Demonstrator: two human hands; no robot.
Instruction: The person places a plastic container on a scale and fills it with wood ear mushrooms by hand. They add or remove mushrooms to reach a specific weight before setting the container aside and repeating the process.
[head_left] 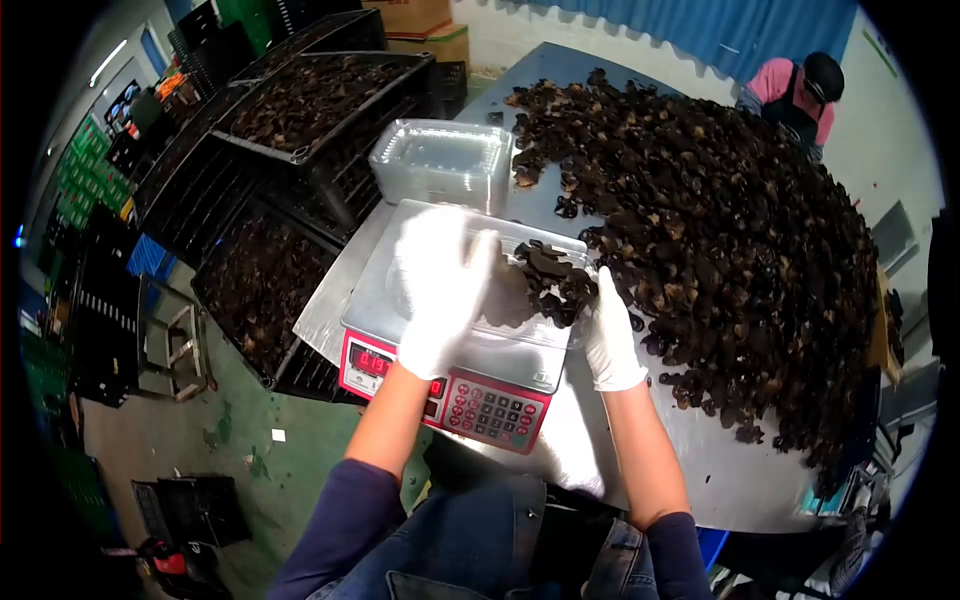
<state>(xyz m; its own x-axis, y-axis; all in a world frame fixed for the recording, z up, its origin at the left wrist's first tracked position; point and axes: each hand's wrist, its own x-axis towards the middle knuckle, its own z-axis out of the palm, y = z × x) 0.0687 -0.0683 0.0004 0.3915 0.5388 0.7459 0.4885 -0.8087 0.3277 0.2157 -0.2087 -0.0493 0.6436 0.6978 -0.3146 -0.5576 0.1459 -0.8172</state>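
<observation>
A clear plastic tray (545, 333) with dark wood ear mushrooms (555, 280) in it rests on the steel platform of a red electronic scale (490, 408). My gloved right hand (612, 335) grips the tray's right side, beside the mushrooms. Over the tray's left part is my gloved left hand (440, 285), smeared by motion, with a larger dark piece (505, 290) close by its fingers. I cannot tell whether that hand grips the piece. Red digits glow on the scale's display (370, 362), partly covered by my left forearm.
A large heap of wood ears (720, 230) covers the right of the metal table (700, 475). Stacked clear trays (443, 165) stand behind the scale. Black crates (330, 175) of dark pieces are at left. A person in pink (790, 95) is beyond the heap.
</observation>
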